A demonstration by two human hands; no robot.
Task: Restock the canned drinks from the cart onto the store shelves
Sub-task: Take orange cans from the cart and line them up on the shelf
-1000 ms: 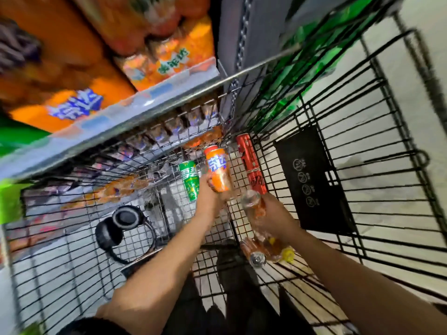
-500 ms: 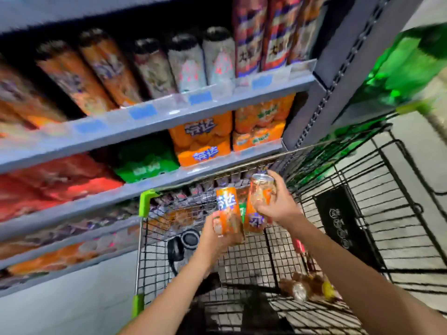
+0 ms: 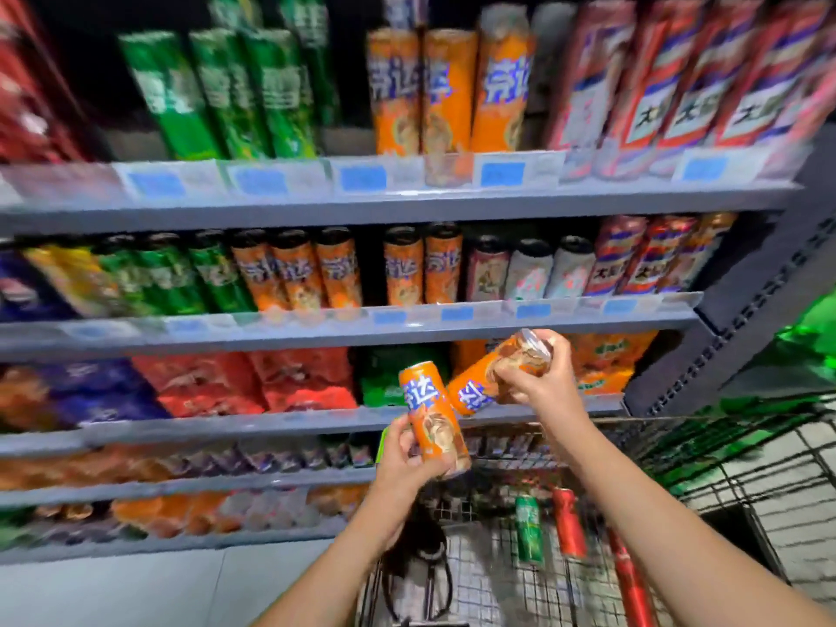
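Note:
My left hand (image 3: 409,463) grips an upright orange can (image 3: 429,409) by its lower half, in front of the shelves. My right hand (image 3: 538,377) holds a second orange can (image 3: 475,391), tilted with its top up to the right, fingers curled round its upper end. Both cans are raised above the wire cart (image 3: 746,491). In the cart lie a green can (image 3: 528,529) and red cans (image 3: 567,522). Orange cans (image 3: 423,269) stand in rows on the middle shelf (image 3: 344,328), with a dark gap between them.
Shelves hold rows of green, orange, red and white cans and wrapped multipacks. A black headset (image 3: 425,549) hangs inside the cart's near-left corner. Green packs (image 3: 809,350) sit at the right beyond the shelf post (image 3: 769,310). Pale floor shows at the bottom left.
Both hands have risen out of the cart with an orange can each. The view has swung up from the cart to the shelves.

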